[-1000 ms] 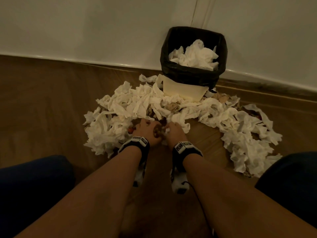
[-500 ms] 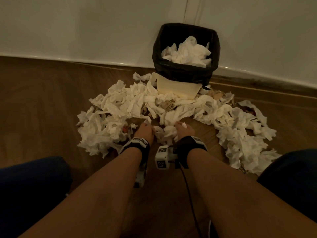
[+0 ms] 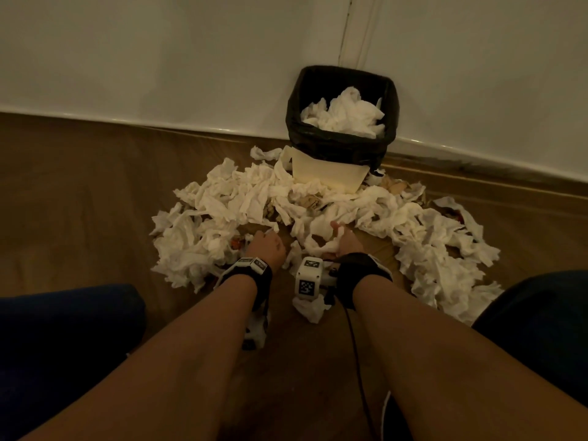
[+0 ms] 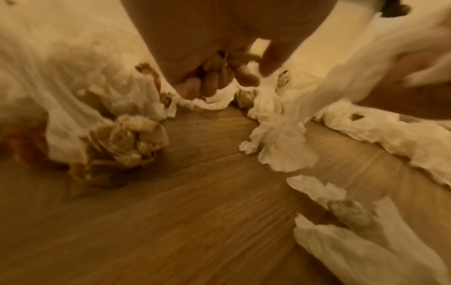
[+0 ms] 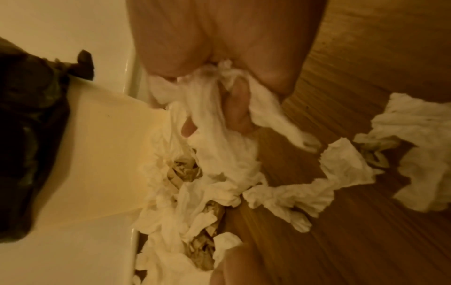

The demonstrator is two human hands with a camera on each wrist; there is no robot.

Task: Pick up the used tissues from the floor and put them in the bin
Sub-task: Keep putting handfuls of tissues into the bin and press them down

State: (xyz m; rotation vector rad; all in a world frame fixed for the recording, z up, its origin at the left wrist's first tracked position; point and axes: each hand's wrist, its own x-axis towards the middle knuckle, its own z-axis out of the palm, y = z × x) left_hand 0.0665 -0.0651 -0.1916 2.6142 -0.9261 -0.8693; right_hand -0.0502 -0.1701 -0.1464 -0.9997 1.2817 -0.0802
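My right hand (image 3: 345, 241) has turned palm-up since a second ago, when both hands were pressed together knuckles-up at the near edge of the pile; now its fingers (image 5: 240, 115) are curled round a wad of white tissue (image 5: 212, 119) that trails down toward the floor (image 4: 185, 221). My left hand (image 3: 265, 246) sits just to the left of it, fingers (image 4: 209, 84) folded into the palm round a small brownish scrap (image 4: 220, 63); what that scrap is I cannot tell through the blur. So I read the gather as done and the lift as beginning. The remaining tissues (image 3: 241, 198) lie in a wide arc on the floor, from the left round to the near right, heaped against the base of the bin (image 3: 327, 173), which stands at the far side against the wall and already holds some. I judge most of the job is ahead, and the trailing strip may drag neighbours along.
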